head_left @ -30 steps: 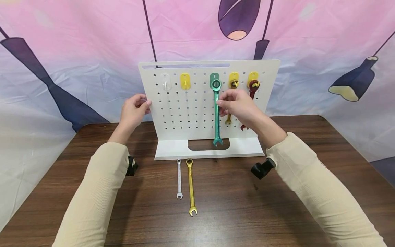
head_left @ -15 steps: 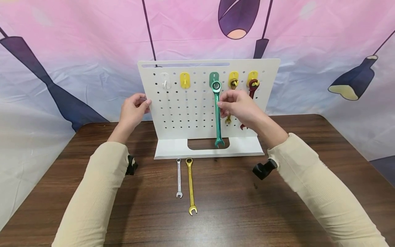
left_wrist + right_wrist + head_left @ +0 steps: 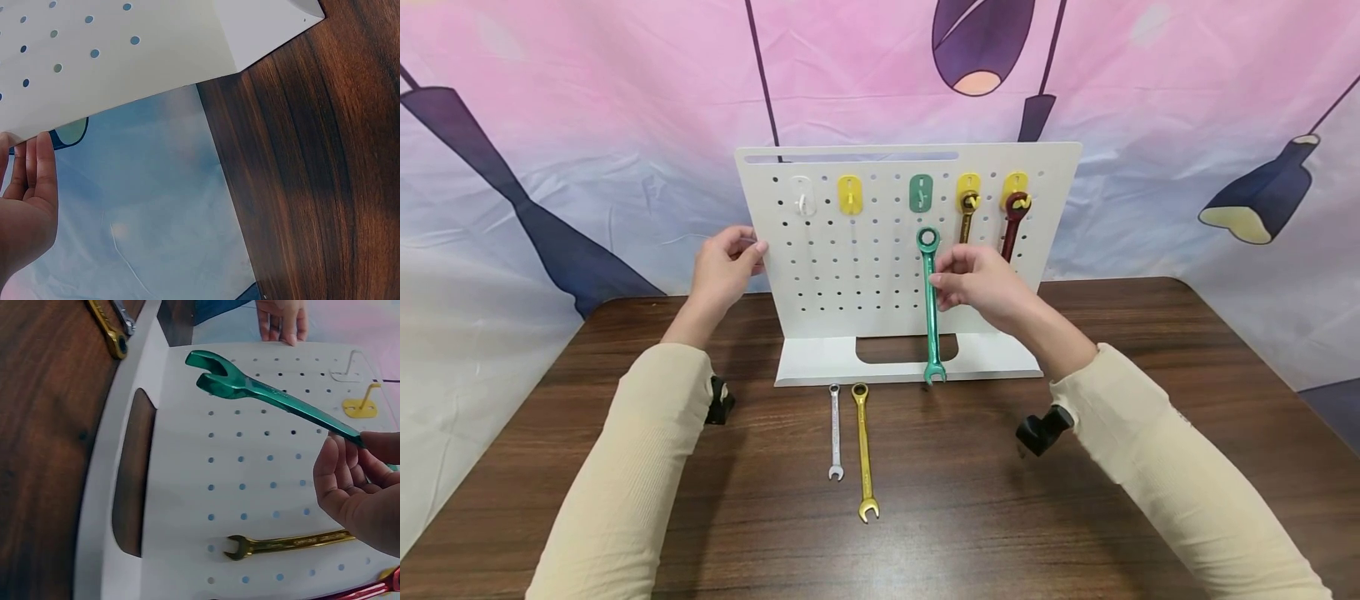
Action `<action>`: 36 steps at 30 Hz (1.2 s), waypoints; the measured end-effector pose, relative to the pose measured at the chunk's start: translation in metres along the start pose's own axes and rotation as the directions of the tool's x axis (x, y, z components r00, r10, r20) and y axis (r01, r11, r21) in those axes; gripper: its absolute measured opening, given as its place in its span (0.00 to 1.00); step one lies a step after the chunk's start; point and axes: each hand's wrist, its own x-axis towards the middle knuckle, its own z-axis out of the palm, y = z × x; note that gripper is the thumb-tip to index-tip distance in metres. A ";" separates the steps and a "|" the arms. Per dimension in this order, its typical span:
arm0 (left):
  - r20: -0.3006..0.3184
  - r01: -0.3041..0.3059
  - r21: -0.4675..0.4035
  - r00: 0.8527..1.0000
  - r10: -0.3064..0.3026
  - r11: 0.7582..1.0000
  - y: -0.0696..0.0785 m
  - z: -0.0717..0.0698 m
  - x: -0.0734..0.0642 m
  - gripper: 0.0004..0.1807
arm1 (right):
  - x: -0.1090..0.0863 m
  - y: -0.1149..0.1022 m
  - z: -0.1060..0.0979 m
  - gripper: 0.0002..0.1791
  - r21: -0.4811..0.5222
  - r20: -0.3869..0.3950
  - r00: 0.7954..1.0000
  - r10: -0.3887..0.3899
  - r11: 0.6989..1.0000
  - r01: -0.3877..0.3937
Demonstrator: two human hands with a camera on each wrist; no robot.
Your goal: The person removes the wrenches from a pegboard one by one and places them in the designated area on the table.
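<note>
A dark wooden tabletop fills the lower half of the head view, with a printed pink and blue cloth behind it. At centre stands a white pegboard on its base plate.

The left hand, left of centre, grips the pegboard's left edge, its fingers lying against the back of the panel.

The right hand, just right of centre, pinches the shank of a green wrench between thumb and curled fingers. The wrench hangs upright in front of the board, its ring end below the empty green hook, its open jaw end down by the base plate's cut-out.

A yellow wrench and a red wrench hang at the upper right; a gold wrench and a smaller silver wrench lie on the tabletop below centre.

The pinch looks light and sits mid-shank, so the wrench could swing or slip and drop onto the base plate. It could also knock the neighbouring yellow wrench off its hook.
</note>
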 end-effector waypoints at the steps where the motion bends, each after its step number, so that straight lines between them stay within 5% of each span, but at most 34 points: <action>1: 0.000 -0.001 0.000 1.000 0.001 1.000 0.000 0.000 0.000 0.15 | 0.000 0.002 0.001 0.04 0.004 0.004 1.000 0.007 1.000 -0.007; 20: -0.003 -0.012 0.007 1.000 0.012 1.000 0.001 0.000 -0.001 0.15 | -0.013 0.035 0.017 0.03 0.022 0.040 0.994 0.104 0.994 -0.105; 36: 0.002 0.000 0.002 1.000 0.000 1.000 0.001 0.000 -0.001 0.15 | -0.017 0.057 0.034 0.03 0.116 0.086 0.990 0.114 0.986 -0.124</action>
